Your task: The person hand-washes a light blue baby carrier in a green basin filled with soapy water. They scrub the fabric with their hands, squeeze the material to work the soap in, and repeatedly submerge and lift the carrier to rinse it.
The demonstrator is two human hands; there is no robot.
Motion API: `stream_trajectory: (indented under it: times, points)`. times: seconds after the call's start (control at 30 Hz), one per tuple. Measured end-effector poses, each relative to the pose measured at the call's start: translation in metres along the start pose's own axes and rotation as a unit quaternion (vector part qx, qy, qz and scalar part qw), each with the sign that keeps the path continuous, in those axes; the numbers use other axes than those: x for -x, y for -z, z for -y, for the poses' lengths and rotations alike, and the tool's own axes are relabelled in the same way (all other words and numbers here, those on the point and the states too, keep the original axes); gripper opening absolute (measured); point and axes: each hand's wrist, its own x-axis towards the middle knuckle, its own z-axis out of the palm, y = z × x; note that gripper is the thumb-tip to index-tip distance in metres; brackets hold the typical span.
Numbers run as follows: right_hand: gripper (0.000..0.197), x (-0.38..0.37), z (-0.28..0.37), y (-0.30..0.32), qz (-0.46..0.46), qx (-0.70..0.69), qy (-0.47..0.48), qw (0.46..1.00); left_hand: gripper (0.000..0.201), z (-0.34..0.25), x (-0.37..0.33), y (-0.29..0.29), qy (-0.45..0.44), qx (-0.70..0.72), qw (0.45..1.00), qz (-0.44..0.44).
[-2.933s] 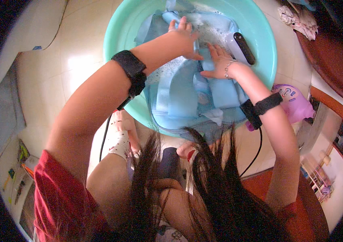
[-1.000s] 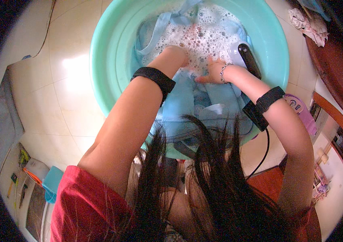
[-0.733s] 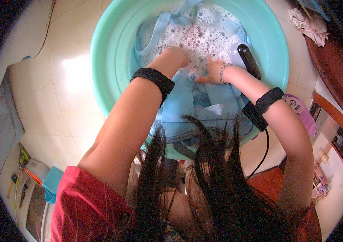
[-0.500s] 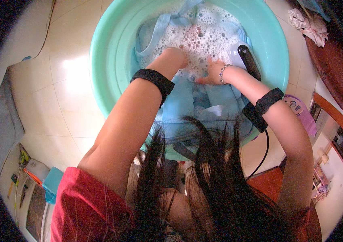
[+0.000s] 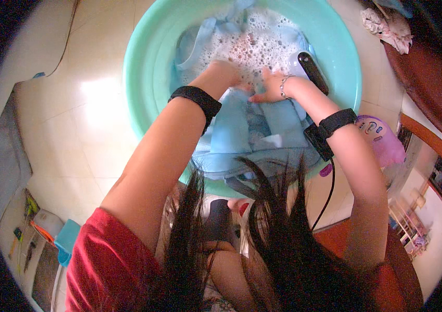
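Observation:
A light blue fabric bag with straps, which looks like a backpack, lies soaking in a round mint-green basin. White suds cover its far part. My left hand reaches into the foam at the bag's middle; its fingers are partly lost in suds and blur. Beside it, my right hand has thumb and fingers spread over the wet bag at the foam's edge, holding nothing. A white object with a black handle, perhaps a brush, rests in the basin right of my right hand.
A purple plastic pouch lies on the tiled floor right of the basin. Brown furniture with crumpled pale cloth stands at the far right. A black cable hangs from my right forearm's band. Loose hair covers the lower middle.
The view has shifted slightly, so the basin's right side sits further left. Both hands stay close together at the bag; more of the left hand's fingers shows above the foam.

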Motion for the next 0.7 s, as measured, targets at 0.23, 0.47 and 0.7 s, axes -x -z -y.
stream_trajectory:
  times: [0.23, 0.47, 0.7]
  points:
    - [0.075, 0.016, -0.027, 0.008, -0.15, -0.05, 0.097, 0.983, 0.072, -0.016, 0.044, 0.004, 0.047, -0.194, 0.94, -0.276]
    - [0.05, 0.038, -0.023, 0.012, -0.309, -0.134, 0.153, 0.929, 0.042, 0.046, 0.069, 0.005, -0.041, -0.233, 0.915, -0.327]
    - [0.064, 0.029, 0.017, 0.019, -0.352, -0.146, 0.194, 0.904, 0.033, 0.076, 0.074, 0.006, -0.038, -0.254, 0.888, -0.381]
